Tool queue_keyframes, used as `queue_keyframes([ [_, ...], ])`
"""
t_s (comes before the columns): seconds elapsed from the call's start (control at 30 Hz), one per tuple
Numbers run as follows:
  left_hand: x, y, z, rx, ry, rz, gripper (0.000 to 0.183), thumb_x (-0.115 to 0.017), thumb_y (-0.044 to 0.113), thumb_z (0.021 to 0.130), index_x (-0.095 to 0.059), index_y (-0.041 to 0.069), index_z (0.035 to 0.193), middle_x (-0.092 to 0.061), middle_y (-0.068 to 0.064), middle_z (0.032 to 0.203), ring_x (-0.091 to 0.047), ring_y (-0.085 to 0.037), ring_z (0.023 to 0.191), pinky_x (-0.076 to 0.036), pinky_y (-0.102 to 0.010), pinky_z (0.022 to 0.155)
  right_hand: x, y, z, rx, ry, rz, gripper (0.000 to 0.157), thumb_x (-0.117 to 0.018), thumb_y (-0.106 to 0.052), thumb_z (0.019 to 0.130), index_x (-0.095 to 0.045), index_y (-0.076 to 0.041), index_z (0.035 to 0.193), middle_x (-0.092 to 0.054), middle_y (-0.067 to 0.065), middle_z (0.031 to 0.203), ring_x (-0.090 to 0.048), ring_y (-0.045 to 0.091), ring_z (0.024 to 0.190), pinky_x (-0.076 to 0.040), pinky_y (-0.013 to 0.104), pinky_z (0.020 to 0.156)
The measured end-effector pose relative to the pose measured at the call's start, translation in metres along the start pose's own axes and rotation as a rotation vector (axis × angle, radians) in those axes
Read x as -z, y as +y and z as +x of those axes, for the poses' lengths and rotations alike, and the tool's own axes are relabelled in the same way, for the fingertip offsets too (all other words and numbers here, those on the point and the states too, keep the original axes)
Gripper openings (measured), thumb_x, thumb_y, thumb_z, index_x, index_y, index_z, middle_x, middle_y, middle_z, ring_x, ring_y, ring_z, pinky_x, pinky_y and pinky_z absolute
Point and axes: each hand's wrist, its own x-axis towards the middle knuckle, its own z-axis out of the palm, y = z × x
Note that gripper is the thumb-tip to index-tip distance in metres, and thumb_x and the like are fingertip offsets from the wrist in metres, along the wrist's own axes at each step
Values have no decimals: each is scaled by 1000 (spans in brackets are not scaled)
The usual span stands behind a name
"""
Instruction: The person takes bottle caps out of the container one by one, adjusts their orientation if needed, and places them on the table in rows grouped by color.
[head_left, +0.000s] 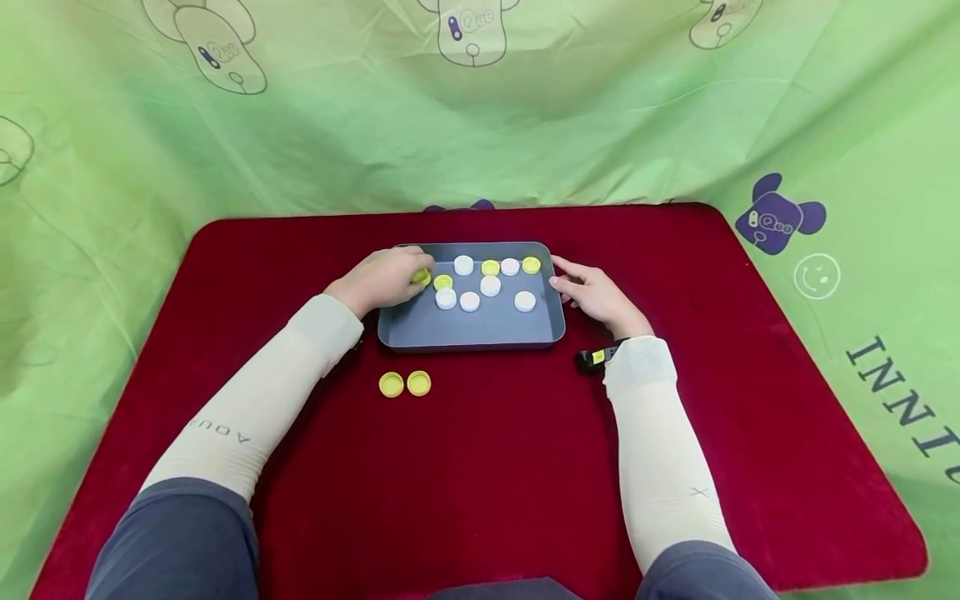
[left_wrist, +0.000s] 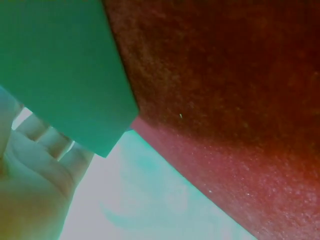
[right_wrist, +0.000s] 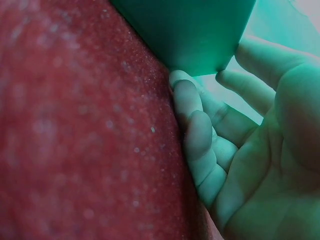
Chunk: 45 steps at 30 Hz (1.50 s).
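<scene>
A grey rectangular tray [head_left: 472,335] holds several white bottle caps [head_left: 525,301] and several yellow ones [head_left: 491,267]. My left hand [head_left: 386,277] reaches over the tray's left wall, its fingertips down at a yellow bottle cap [head_left: 422,277], which they pinch near the far left corner. In the left wrist view, the tray wall [left_wrist: 65,75] partly hides the fingers of that hand. On the opposite side my right hand [head_left: 600,296] rests its thumb and fingertips against the outside of the right wall [right_wrist: 195,35]. Its lower fingers bend beside the red cloth.
Two yellow bottle caps [head_left: 405,384] lie side by side on the red tablecloth [head_left: 480,483], in front of the tray's left part. A black wrist device [head_left: 592,359] shows by the right sleeve. Green printed curtain [head_left: 600,108] surrounds the table at the back and sides.
</scene>
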Motion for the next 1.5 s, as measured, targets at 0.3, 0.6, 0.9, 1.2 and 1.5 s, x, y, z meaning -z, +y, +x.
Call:
queue_keyframes([
  [0.3,1,2,-6,-20,55,-23,23,-63,14,92,-69,15,115,-55,-6,115,-55,-20,98,-49,-38,83,1,5,1,6,-6,-4,55,-58,-31,99,-38,-24,151,-65,12,103,-60,27,88,-49,36,76],
  [0.6,3,4,-5,-7,33,-18,27,-63,16,93,-68,14,119,-55,-7,118,-54,-21,104,-48,-40,87,0,2,2,25,25,-14,52,-58,-32,99,-42,-26,149,-66,11,102,-61,26,85,-49,34,75],
  [0.9,2,3,-12,-27,74,-51,27,-63,18,93,-71,14,119,-57,-6,114,-56,-19,100,-49,-38,83,-3,4,2,19,10,-5,53,-58,-31,99,-42,-25,149,-66,11,98,-60,27,86,-49,34,75],
  [1.2,7,11,-19,-52,92,-61,29,-68,19,91,-71,12,119,-59,-5,113,-56,-20,100,-49,-38,82,-3,-7,-2,7,-7,0,53,-57,-28,100,-40,-22,150,-65,13,100,-60,29,87,-49,36,76],
  [1.5,9,15,-18,-67,95,-71,30,-68,19,91,-70,13,120,-59,-5,114,-57,-19,98,-50,-38,79,0,2,4,5,7,-10,53,-58,-34,99,-41,-28,149,-65,13,103,-60,28,87,-49,35,77],
])
